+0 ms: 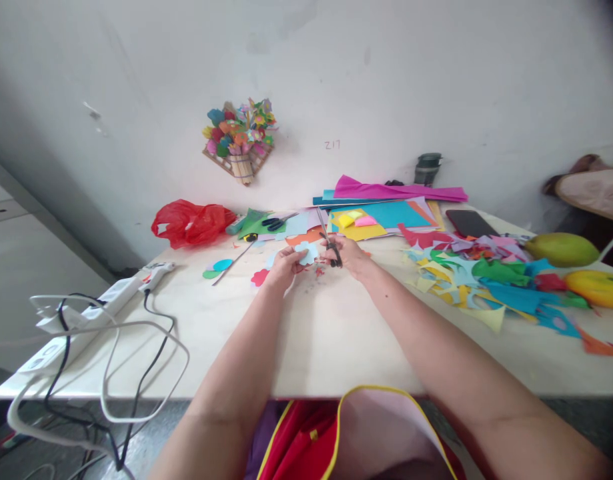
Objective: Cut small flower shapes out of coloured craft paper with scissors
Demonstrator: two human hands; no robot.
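Between the fingertips of my left hand (285, 264) is a light blue paper flower (307, 253) with a scalloped edge. My right hand (350, 255) is closed around the dark handles of a pair of scissors (334, 254), whose blades point up and away from me. The scissors are just to the right of the flower; whether a blade touches it I cannot tell. A red paper flower (259, 277) lies on the table left of my left hand. Beneath my hands are small dark and red paper bits (318, 271).
Coloured paper scraps (466, 273) are heaped on the right beside two mangoes (561, 249) and a phone (470, 223). Paper sheets (386, 217), a second pair of scissors (276, 223) and a red plastic bag (191, 222) lie along the back. Power strips (81, 327) with loose cables occupy the left.
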